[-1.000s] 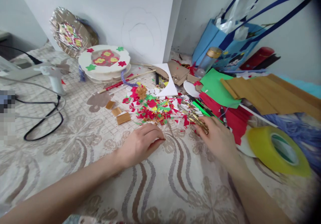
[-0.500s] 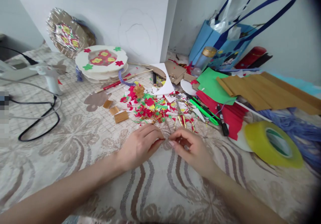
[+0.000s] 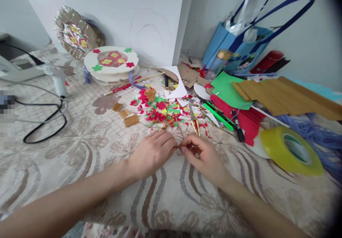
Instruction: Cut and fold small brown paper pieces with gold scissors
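My left hand (image 3: 156, 152) and my right hand (image 3: 201, 152) meet fingertip to fingertip just above the patterned tablecloth (image 3: 107, 209). Both are closed in a pinch. What lies between the fingers is tiny and mostly hidden; a thin strand appears to rise from there toward the scraps. Right beyond the hands are gold-handled scissors (image 3: 197, 124) and a heap of red, green, white and yellow paper scraps (image 3: 157, 115). A brown paper flower (image 3: 150, 94) lies on the heap. Several small brown paper pieces (image 3: 131, 120) are left of it.
At the back left stand a white scalloped disc with paper flowers (image 3: 110, 74) and a glue gun (image 3: 56, 79) with its cable. To the right are yellow tape (image 3: 269, 149), green paper (image 3: 229, 88), brown crepe paper (image 3: 283, 95), a black marker (image 3: 238, 126) and a blue bag (image 3: 213, 46).
My fingertips have come closer together, with the left hand shifted slightly right and the small gap between them closed. The view has shifted slightly.
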Motion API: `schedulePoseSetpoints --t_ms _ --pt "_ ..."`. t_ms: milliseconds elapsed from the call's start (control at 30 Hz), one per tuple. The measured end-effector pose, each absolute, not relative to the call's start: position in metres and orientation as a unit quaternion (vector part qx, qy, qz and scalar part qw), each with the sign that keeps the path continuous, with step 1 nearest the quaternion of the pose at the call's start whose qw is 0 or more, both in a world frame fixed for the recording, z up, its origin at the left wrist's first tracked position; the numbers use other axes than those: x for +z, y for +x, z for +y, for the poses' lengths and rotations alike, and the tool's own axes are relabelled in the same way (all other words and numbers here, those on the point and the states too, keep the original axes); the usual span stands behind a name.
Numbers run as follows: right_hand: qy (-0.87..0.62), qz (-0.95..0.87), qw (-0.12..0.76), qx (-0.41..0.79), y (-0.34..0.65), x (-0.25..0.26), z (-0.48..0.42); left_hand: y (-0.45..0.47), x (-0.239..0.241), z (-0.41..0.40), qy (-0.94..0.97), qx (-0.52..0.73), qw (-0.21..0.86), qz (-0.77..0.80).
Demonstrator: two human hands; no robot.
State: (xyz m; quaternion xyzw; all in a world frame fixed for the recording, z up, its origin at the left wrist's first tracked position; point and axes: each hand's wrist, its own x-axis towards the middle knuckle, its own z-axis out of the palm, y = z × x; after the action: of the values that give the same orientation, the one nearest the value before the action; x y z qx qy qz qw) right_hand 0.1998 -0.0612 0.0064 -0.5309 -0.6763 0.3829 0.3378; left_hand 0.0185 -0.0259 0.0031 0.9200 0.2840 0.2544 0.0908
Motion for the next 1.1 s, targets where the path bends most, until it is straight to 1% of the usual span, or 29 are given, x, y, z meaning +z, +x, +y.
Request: schedulePoseSetpoints --t_ms 233,467,567,767,833,1000,1100 --pt "-0.533 -0.65 0.334 0.426 0.1994 0.0054 -0.0608 0.0189 0.0034 -0.0277 0.914 0.246 0.104 0.305" --pt "-0.539 -0.653 0.339 0.409 0.1969 0.0022 -0.0616 0.0189 0.0035 -0.0281 0.917 0.239 0.098 0.303" --pt "-0.541 -0.636 0.339 0.434 0.1978 0.0015 -0.0607 0.019 0.0026 -0.028 0.909 0.249 0.122 0.313" --pt "-0.538 -0.595 0.343 0.489 0.1995 0.0013 -0.0595 0.0182 -0.0006 -0.0262 0.88 0.27 0.205 0.333" --pt "-0.535 -0.593 0.348 0.491 0.1987 0.0013 -0.0594 0.0179 -0.0008 -0.0264 0.88 0.269 0.201 0.335" --pt "-0.54 -0.596 0.351 0.48 0.1963 0.0014 -0.0596 0.0182 0.0009 -0.0289 0.896 0.259 0.143 0.33" --pt "-0.545 -0.59 0.354 0.479 0.1959 0.0006 -0.0596 0.0189 0.0011 -0.0299 0.899 0.261 0.132 0.325"
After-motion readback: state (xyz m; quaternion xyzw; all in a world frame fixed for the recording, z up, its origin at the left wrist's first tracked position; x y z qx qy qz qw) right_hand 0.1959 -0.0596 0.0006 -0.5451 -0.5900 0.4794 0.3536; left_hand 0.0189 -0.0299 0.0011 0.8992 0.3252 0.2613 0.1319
